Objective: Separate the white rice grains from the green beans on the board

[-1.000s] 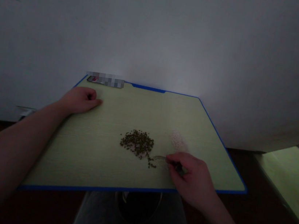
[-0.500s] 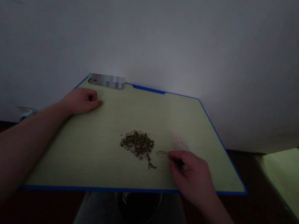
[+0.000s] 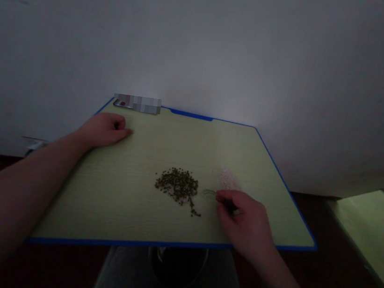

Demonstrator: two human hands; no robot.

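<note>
A pile of small dark green beans (image 3: 177, 184) lies in the middle of a pale green board with a blue rim (image 3: 122, 241). My right hand (image 3: 245, 222) rests just right of the pile, fingers pinched on a small clear spoon (image 3: 209, 193) whose bowl lies flat on the board beside the beans. A smaller patch of pale pinkish grains (image 3: 228, 179) sits just beyond that hand. My left hand (image 3: 104, 128) lies loosely curled on the board's far left corner, holding nothing that I can see.
A small flat object (image 3: 137, 103) lies at the board's far edge against a white wall. A dark bowl (image 3: 177, 267) sits below the board's near edge. Another pale green surface (image 3: 372, 224) stands at the right.
My right hand and the spoon have slid a little farther from me, toward the pinkish grains. The left hand has stayed put.
</note>
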